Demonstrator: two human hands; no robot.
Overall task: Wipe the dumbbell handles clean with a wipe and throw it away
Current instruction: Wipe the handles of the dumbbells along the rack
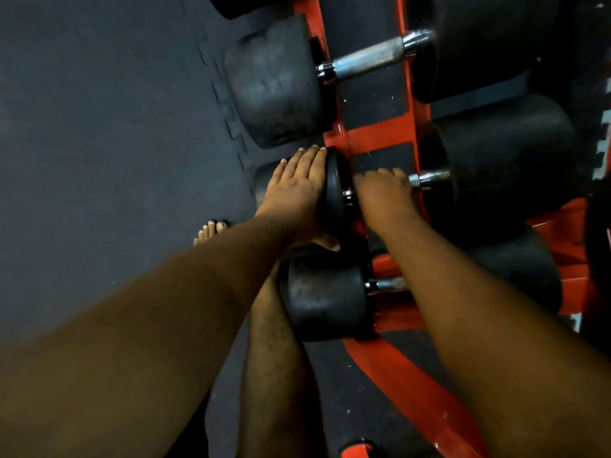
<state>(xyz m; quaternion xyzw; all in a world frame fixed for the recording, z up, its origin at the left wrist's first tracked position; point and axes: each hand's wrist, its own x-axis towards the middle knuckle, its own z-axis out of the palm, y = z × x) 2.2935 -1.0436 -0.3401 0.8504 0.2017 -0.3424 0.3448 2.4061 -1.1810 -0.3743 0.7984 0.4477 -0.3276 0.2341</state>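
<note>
Left hand (297, 190) lay flat, fingers straight, on the middle dumbbell (334, 193) head, right hand (385, 196) fingers curled round its handle, wipe hidden, red rack (373, 133) beneath.

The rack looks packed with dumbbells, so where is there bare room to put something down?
The widest bare patch is the dark floor mat, left of the rack and above the left forearm. A smaller one lies under the top dumbbell's handle, between the red rails. Crowded: the middle dumbbell, with the left hand on its weight and the right hand on its handle.
</note>
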